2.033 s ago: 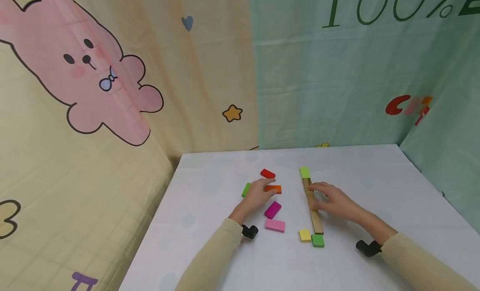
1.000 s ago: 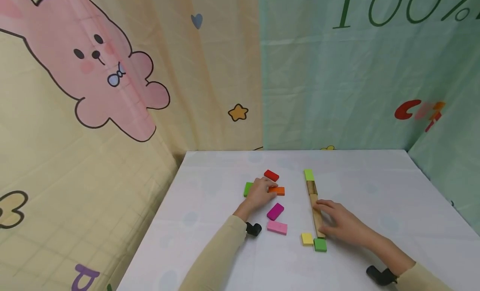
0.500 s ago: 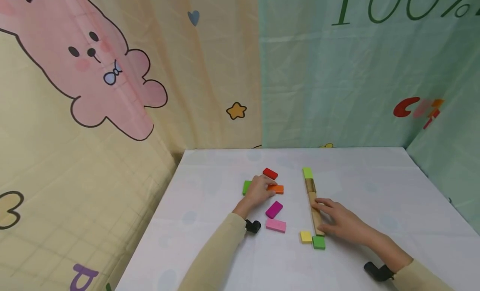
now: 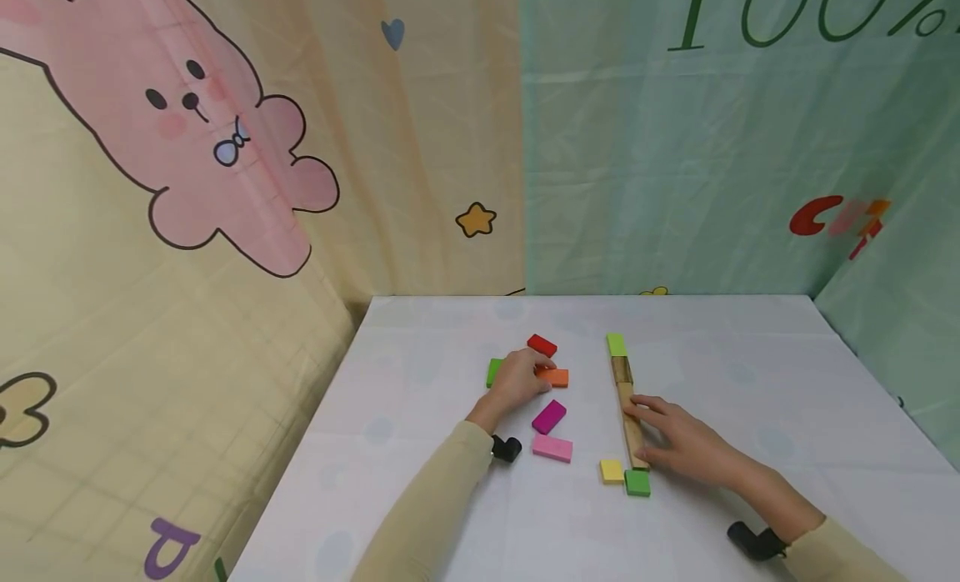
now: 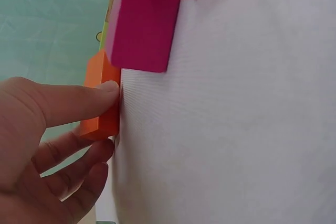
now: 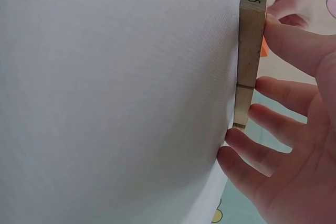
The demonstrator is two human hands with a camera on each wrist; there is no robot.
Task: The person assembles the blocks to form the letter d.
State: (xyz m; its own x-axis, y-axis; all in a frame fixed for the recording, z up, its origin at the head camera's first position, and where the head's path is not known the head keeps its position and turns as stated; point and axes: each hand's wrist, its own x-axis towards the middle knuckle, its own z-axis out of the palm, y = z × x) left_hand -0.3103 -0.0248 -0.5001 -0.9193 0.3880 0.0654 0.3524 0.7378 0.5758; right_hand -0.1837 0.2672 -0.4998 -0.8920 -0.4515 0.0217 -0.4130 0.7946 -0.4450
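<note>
In the head view, my left hand (image 4: 512, 382) is at an orange block (image 4: 557, 378), left of the middle of the table. The left wrist view shows the thumb on one face of the orange block (image 5: 102, 98) and fingertips at its far end, in a pinch. My right hand (image 4: 686, 440) touches the side of a plain wooden block (image 4: 630, 419) in a row, its thumb near the close end. In the right wrist view its fingers lie fairly straight along the wood (image 6: 251, 45). A light green block (image 4: 617, 345) tops the row's far end; a green block (image 4: 637, 483) stands at the near end.
Left of the row lie a red block (image 4: 542, 345), a partly hidden green block (image 4: 493, 372), a magenta block (image 4: 549, 417) and a pink block (image 4: 552, 449). A yellow block (image 4: 611, 472) sits beside the near green one. Printed curtains (image 4: 420, 148) stand behind the white table (image 4: 720, 340).
Over two seconds my right hand has come nearer along the wooden row, then stayed there. My left hand has kept its place at the orange block. The head view has shifted slightly.
</note>
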